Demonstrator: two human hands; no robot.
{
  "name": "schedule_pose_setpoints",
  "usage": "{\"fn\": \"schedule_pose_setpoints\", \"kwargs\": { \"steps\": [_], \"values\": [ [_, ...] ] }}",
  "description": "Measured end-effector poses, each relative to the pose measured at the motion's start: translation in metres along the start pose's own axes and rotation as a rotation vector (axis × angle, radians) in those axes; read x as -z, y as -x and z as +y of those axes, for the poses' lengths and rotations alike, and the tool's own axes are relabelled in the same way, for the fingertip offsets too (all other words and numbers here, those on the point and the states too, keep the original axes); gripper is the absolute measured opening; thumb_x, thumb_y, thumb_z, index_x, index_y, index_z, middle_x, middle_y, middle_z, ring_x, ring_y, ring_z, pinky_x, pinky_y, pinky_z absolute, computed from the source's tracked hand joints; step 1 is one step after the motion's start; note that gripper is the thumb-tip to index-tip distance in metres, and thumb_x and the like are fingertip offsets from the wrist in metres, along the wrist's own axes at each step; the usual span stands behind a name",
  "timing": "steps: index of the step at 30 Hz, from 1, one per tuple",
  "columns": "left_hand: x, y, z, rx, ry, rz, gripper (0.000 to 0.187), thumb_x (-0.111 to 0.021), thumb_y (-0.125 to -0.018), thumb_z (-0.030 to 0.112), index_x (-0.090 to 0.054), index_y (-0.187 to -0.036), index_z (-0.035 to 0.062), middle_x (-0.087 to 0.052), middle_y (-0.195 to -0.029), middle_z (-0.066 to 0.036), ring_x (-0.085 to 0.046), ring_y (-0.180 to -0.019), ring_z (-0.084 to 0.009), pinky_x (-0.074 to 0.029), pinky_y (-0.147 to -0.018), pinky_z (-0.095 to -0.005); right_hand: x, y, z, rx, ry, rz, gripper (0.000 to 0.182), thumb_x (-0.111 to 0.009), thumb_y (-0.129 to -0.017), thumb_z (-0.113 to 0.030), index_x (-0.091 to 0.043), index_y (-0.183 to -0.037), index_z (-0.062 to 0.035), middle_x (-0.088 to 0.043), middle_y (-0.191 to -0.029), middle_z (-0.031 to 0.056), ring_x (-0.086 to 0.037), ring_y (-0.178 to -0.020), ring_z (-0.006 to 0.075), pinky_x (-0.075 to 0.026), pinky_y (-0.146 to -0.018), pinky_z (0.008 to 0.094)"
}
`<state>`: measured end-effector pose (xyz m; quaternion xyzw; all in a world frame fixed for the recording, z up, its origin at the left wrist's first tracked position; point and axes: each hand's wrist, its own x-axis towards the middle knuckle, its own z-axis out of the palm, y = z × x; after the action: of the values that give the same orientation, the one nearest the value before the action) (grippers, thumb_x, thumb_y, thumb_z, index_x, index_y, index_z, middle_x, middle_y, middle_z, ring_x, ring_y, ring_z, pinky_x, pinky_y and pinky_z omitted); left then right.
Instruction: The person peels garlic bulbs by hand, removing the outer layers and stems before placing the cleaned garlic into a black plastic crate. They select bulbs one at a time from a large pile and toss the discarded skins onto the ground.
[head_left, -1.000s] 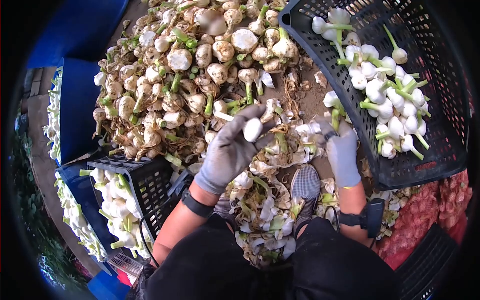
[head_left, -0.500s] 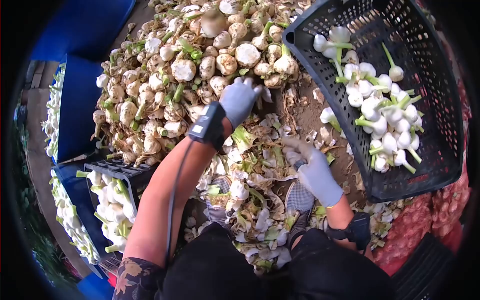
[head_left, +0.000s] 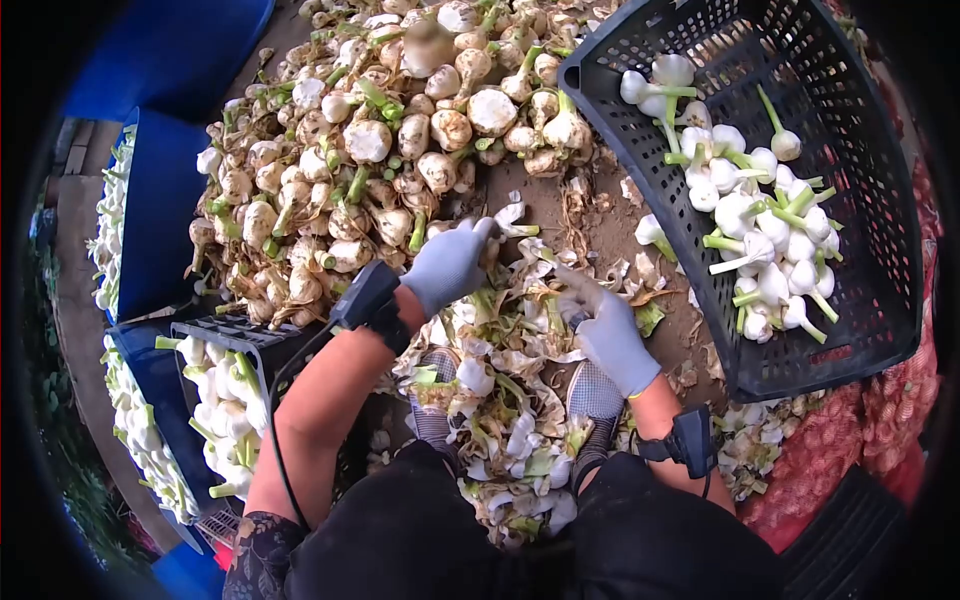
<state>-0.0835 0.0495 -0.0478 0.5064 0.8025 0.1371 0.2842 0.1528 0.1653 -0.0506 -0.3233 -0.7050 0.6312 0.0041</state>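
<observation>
My left hand (head_left: 448, 265), in a pale grey glove, is closed at the near edge of a heap of dirty garlic bulbs (head_left: 366, 141). At its fingertips is a whitish garlic bulb with a green-ended stalk (head_left: 520, 230), partly hidden by the fingers. My right hand (head_left: 612, 335), gloved too, is over the peelings to the right, index finger stretched toward the left hand. Its other fingers curl around a small dark tool (head_left: 577, 319), mostly hidden; its kind cannot be made out.
A black plastic crate (head_left: 735, 385) at right holds cleaned garlic with trimmed stalks. Peelings (head_left: 525, 440) litter the ground around my shoes. More cleaned garlic (head_left: 225, 410) fills containers at left, near blue sheets (head_left: 160, 220). Red net sacks (head_left: 815, 440) lie at lower right.
My left hand has drawn back from the heap, down and to the left, bringing the garlic bulb with it. My right hand has shifted slightly left and up.
</observation>
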Motion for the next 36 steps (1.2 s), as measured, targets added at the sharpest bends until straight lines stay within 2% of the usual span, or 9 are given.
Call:
{"fn": "schedule_pose_setpoints", "kwargs": {
  "steps": [4,7,10,14,16,21,25,28,36],
  "values": [
    [0.006,0.043,0.004,0.156,0.425,0.118,0.047,-0.068,-0.081,0.019,-0.053,-0.123,0.0042,-0.066,-0.109,-0.019,-0.068,-0.090,-0.0243,-0.054,-0.080,-0.0321,0.002,-0.013,-0.011,0.285,0.801,0.240,0.046,-0.060,-0.090,-0.019,-0.054,-0.135,-0.0202,-0.067,-0.100,0.0129,-0.065,-0.087,0.0322,-0.055,-0.077,0.0429],
    [0.009,0.069,-0.001,0.275,0.960,0.274,0.049,-0.069,-0.086,0.019,-0.052,-0.128,0.0011,-0.066,-0.105,-0.008,-0.063,-0.089,-0.0131,-0.053,-0.078,-0.0265,-0.046,0.008,-0.016,0.039,1.015,-0.509,0.021,-0.064,-0.078,-0.031,-0.070,-0.092,-0.0167,-0.067,-0.091,0.0169,-0.065,-0.088,0.0355,-0.052,-0.074,0.0444],
    [0.016,0.091,0.018,0.333,1.242,0.309,0.046,-0.076,-0.081,0.016,-0.055,-0.119,0.0005,-0.063,-0.099,-0.002,-0.060,-0.084,-0.0106,-0.051,-0.076,-0.0262,-0.072,0.057,0.000,0.124,0.208,-1.095,0.042,-0.054,-0.076,-0.011,-0.068,-0.116,-0.0130,-0.069,-0.108,0.0167,-0.066,-0.098,0.0324,-0.050,-0.091,0.0407],
    [0.010,0.100,0.045,0.224,0.390,0.392,0.058,-0.084,-0.072,0.030,-0.054,-0.112,-0.0001,-0.063,-0.100,-0.021,-0.064,-0.092,-0.0311,-0.052,-0.080,-0.0383,-0.018,0.028,-0.062,-0.104,0.048,-0.377,0.031,-0.056,-0.088,-0.008,-0.064,-0.118,-0.0030,-0.071,-0.107,0.0116,-0.067,-0.096,0.0201,-0.053,-0.082,0.0329],
    [0.004,0.098,0.057,0.152,0.227,0.462,0.062,-0.084,-0.071,0.035,-0.053,-0.113,0.0009,-0.062,-0.102,-0.021,-0.063,-0.091,-0.0382,-0.052,-0.078,-0.0417,-0.018,0.015,-0.071,-0.241,-0.565,-0.173,0.027,-0.057,-0.093,-0.006,-0.062,-0.118,0.0026,-0.071,-0.107,0.0102,-0.066,-0.093,0.0147,-0.054,-0.076,0.0261],
    [0.024,0.084,0.060,0.428,-0.211,0.160,0.057,-0.080,-0.073,0.042,-0.056,-0.110,0.0070,-0.057,-0.096,-0.020,-0.064,-0.073,-0.0385,-0.052,-0.060,-0.0449,-0.017,0.011,-0.061,-0.312,-0.238,-0.106,0.033,-0.058,-0.094,-0.005,-0.057,-0.125,0.0014,-0.069,-0.107,0.0091,-0.064,-0.086,0.0103,-0.054,-0.070,0.0243],
    [0.030,0.094,0.064,0.228,0.280,0.054,0.056,-0.083,-0.069,0.041,-0.063,-0.103,0.0014,-0.065,-0.090,-0.020,-0.067,-0.081,-0.0312,-0.053,-0.073,-0.0355,-0.038,-0.001,-0.045,0.225,0.034,0.013,0.035,-0.052,-0.095,-0.003,-0.055,-0.131,-0.0028,-0.068,-0.108,0.0121,-0.064,-0.075,0.0115,-0.053,-0.064,0.0235],
    [0.035,0.092,0.063,0.174,0.308,0.184,0.053,-0.083,-0.071,0.036,-0.062,-0.103,0.0006,-0.067,-0.092,-0.017,-0.066,-0.084,-0.0234,-0.052,-0.077,-0.0322,-0.024,-0.003,-0.064,-0.221,-0.335,-0.302,0.036,-0.051,-0.098,-0.010,-0.053,-0.134,-0.0060,-0.067,-0.099,0.0127,-0.061,-0.066,0.0089,-0.050,-0.055,0.0222],
    [0.019,0.090,0.097,0.133,0.838,0.149,0.069,-0.084,-0.074,0.010,-0.048,-0.131,-0.0036,-0.061,-0.114,-0.008,-0.061,-0.098,-0.0120,-0.051,-0.086,-0.0259,-0.021,0.012,-0.079,-0.229,-0.470,-0.058,0.032,-0.056,-0.097,-0.030,-0.064,-0.113,-0.0027,-0.060,-0.074,-0.0004,-0.052,-0.049,0.0053,-0.043,-0.042,0.0201]
  ]
}}
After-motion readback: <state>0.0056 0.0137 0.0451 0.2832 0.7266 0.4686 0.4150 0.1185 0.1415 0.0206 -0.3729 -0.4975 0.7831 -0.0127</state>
